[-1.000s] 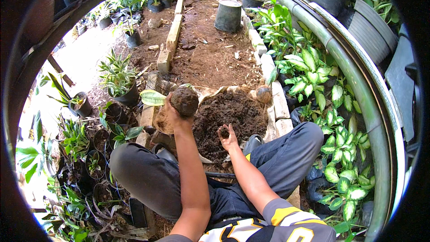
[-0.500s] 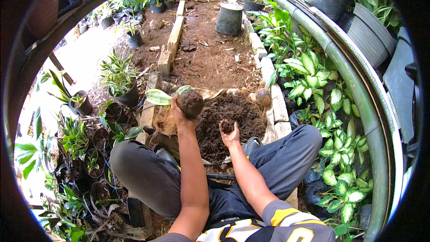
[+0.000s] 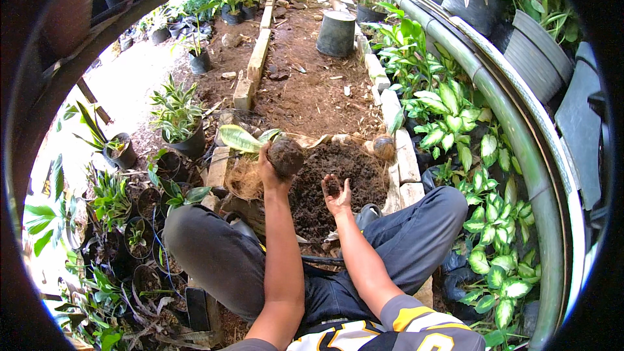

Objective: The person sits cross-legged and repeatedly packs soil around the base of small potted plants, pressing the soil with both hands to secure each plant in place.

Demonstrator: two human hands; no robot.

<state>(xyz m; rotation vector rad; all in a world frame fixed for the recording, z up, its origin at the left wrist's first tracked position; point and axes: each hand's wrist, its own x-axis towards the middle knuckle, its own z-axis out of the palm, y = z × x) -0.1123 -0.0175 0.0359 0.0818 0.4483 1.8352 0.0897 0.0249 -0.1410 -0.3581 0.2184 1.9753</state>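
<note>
My left hand (image 3: 275,181) is closed around a round, dark brown ball of soil (image 3: 286,155). It belongs to a small plant tipped on its side, whose pale-edged green leaves (image 3: 239,138) point left. Whether a shell or pot wraps the ball, I cannot tell. Palm up and cupped, my right hand (image 3: 338,203) carries a little dark soil (image 3: 333,186), its fingers partly spread. Both hands are over the near side of a heap of loose dark soil (image 3: 335,162) between my legs.
Brown fibre (image 3: 245,179) lies left of the heap, and a round brown husk (image 3: 383,147) at its far right. Stone edging (image 3: 407,156) borders the bed. An upturned black pot (image 3: 336,34) stands farther off. Potted plants (image 3: 184,131) crowd the left, leafy plants (image 3: 448,110) the right.
My left hand has shifted slightly right with the plant, and the soil ball is turned a little. My right hand stays nearly in place, still cupping soil. The whole view has moved slightly.
</note>
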